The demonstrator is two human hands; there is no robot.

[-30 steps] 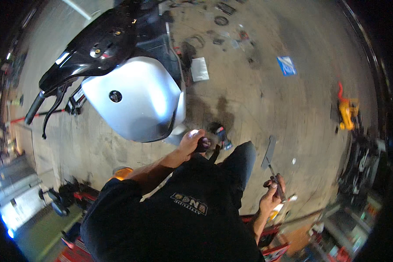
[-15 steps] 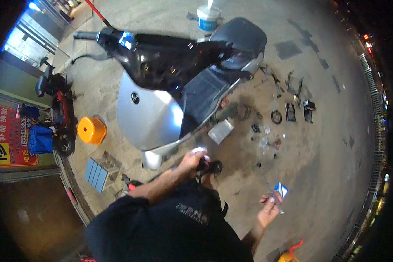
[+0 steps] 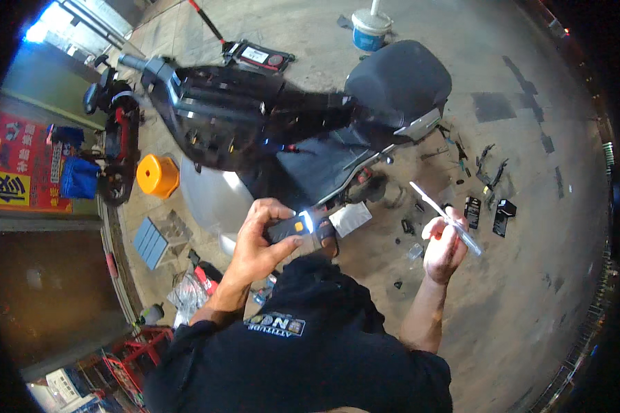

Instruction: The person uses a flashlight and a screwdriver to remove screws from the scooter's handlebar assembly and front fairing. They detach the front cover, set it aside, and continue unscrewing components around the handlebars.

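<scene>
Below me, my left hand (image 3: pixel 258 241) is closed round a small black lit flashlight (image 3: pixel 288 228) with an orange button. My right hand (image 3: pixel 442 251) grips a long, thin silver tool (image 3: pixel 465 237), slanted with its tip up to the left. In front stands a scooter with black handlebar bodywork (image 3: pixel 207 117), a silver front panel (image 3: pixel 213 199) partly behind my left hand, a dark footboard (image 3: pixel 310 172) and a grey seat (image 3: pixel 396 79).
An orange stool (image 3: pixel 157 175) and grey slatted step (image 3: pixel 150 242) sit at left, near another scooter (image 3: pixel 117 165). A bucket (image 3: pixel 372 31) and jack (image 3: pixel 258 56) are beyond. Scattered parts (image 3: pixel 503 217) lie at right. A red rack (image 3: pixel 134 358) is behind at lower left.
The view has swung round, bringing the footboard, seat and floor parts into it. Both my hands have risen in the frame, still holding their items; the flashlight now shows clearly.
</scene>
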